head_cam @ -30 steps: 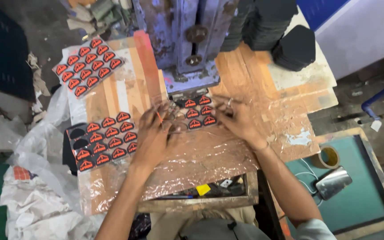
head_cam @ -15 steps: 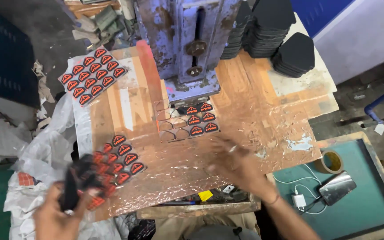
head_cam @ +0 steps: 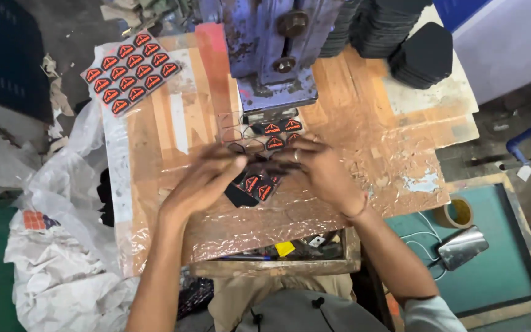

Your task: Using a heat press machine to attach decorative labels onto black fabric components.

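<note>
Wooden boards make up the worktable (head_cam: 364, 123), wrapped over in crinkled clear film that catches the light. Rising at twelve o'clock is a chipped blue press (head_cam: 271, 55), its foot coming down just above a black sheet of orange-red patches (head_cam: 262, 175). Both hands are on that sheet right in the middle of the table. Left hand (head_cam: 207, 178) comes in from seven o'clock, fingers stretched long and flat, blurred with motion, tips touching the sheet's upper left edge; whether it pinches the sheet or only presses on it, I cannot tell. Right hand (head_cam: 318, 169) comes in from five o'clock, fingers curled down over the sheet's right side, covering part of it; its hold is hidden under the knuckles too. The sheet lies tilted, one black corner poking out toward six o'clock, and a few patches show at its far end under the press.

Up at ten o'clock a second sheet of patches (head_cam: 130, 71) rests well apart. At one to two o'clock, stacks of black pieces (head_cam: 422, 52). White plastic sacks (head_cam: 62, 258) slump at eight o'clock. Off at four o'clock sit a roll of tape (head_cam: 456, 212) and a metal clip (head_cam: 462, 246) on a green tray (head_cam: 505, 270).
</note>
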